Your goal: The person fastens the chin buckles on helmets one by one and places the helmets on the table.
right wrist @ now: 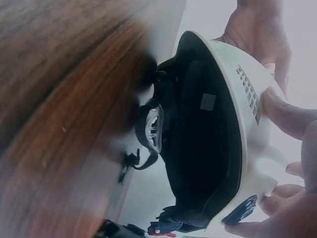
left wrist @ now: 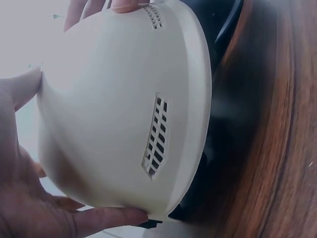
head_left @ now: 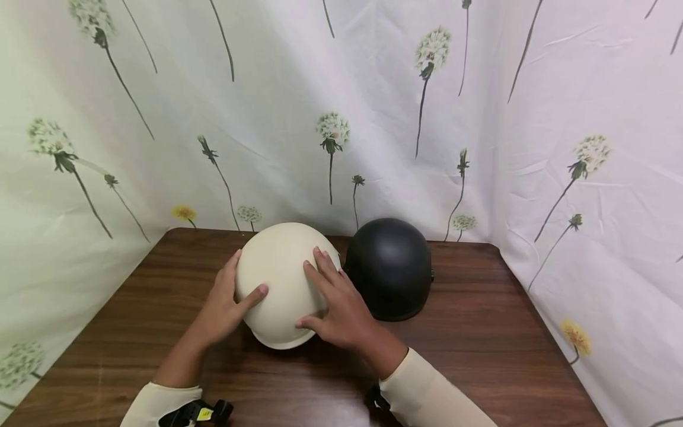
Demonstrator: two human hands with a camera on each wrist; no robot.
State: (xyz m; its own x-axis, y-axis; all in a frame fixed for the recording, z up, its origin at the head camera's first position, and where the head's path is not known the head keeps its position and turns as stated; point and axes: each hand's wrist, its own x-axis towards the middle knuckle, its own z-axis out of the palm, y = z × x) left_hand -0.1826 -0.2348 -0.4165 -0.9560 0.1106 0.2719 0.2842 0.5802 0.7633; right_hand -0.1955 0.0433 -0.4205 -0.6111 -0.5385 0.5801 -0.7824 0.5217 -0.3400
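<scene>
A cream helmet [head_left: 285,261] is held between both hands over the table. My left hand [head_left: 224,305] grips its left side, thumb on the front of the shell. On the right side, my right hand [head_left: 344,305] holds the shell with spread, bent fingers. The left wrist view shows a grid-like vent [left wrist: 157,136] near the rim. From the right wrist, the rim stands off the table, and the dark lining [right wrist: 203,144] shows beneath. A chin strap with a clear plastic piece [right wrist: 154,128] hangs from it.
A black helmet [head_left: 389,267] sits dome up on the brown wooden table [head_left: 469,332], just right of the cream one. White cloth [head_left: 277,118] with a dandelion print hangs behind the table and at both sides. Dark wrist straps [head_left: 194,413] sit over cream sleeves [head_left: 432,385].
</scene>
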